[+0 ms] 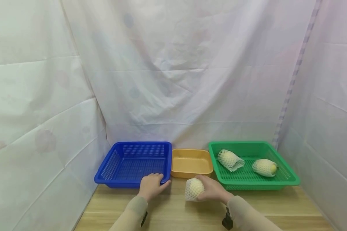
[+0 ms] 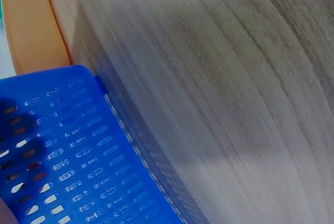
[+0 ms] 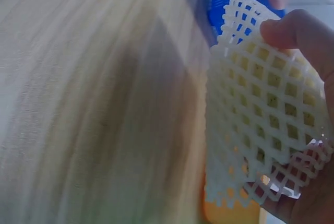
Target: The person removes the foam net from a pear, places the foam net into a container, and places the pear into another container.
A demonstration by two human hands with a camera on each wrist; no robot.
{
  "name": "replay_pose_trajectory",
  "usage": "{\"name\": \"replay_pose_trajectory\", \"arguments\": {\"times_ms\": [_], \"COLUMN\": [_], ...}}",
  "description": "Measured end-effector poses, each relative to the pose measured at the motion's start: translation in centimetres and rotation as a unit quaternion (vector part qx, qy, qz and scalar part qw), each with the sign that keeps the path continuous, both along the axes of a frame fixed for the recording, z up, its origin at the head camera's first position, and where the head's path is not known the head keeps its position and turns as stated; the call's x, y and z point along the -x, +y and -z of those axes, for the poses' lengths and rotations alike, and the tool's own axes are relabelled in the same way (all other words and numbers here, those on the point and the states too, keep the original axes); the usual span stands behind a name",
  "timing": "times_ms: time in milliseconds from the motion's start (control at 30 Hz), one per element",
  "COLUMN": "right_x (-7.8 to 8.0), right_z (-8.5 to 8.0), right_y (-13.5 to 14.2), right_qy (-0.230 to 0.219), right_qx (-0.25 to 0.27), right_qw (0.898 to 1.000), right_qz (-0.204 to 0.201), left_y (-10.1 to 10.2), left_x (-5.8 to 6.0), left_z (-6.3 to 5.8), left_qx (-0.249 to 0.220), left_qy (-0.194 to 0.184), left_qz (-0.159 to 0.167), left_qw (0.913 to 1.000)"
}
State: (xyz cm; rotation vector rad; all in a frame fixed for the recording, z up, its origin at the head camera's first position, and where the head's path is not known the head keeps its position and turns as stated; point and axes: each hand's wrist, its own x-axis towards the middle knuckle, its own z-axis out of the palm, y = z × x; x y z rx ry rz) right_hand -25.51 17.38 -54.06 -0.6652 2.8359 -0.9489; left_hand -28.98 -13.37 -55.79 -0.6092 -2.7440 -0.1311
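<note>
My right hand (image 1: 212,189) grips a pale yellow, speckled fruit, seemingly a pear, in a white foam net (image 3: 261,98). Thumb and fingers go round its sides, above the table in front of the orange tray (image 1: 191,162). The net's loose end flares past the fruit in the right wrist view. At the front right corner of the blue basket (image 1: 104,179), my left hand (image 1: 151,186) rests over the rim, thumb pointing right; its fingertips are partly hidden. Two more netted fruits, one on the left (image 1: 228,160) and one on the right (image 1: 264,167), lie in the green basket (image 1: 254,183).
Blue basket, orange tray and green basket stand side by side along the back of the wooden table (image 1: 173,215). White cloth (image 1: 185,80) hangs behind them and on both sides. The blue basket's floor and the tray's floor are bare.
</note>
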Motion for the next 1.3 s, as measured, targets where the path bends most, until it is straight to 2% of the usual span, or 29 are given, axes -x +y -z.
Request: {"name": "replay_pose_trajectory", "arguments": {"times_ms": [233,500,800,1300], "right_x": [0.0,0.1,0.2,0.3], "right_z": [1.4,2.5,3.3,3.9], "right_y": [-0.2,0.0,0.1,0.1], "right_qy": [0.015,0.013,-0.007,-0.001], "right_qx": [-0.01,0.0,0.001,-0.001], "right_qw": [1.0,1.0,1.0,1.0], "right_qz": [0.0,0.001,0.005,-0.001], "left_y": [0.1,0.0,0.0,-0.1], "left_x": [-0.2,-0.1,-0.1,-0.2], "left_z": [-0.1,-0.1,0.1,0.1], "left_qx": [-0.007,-0.003,-0.006,-0.005], "left_qy": [0.015,0.01,0.007,0.015], "left_qz": [0.007,0.004,0.003,0.007], "left_qw": [0.9998,0.9999,1.0,0.9998]}}
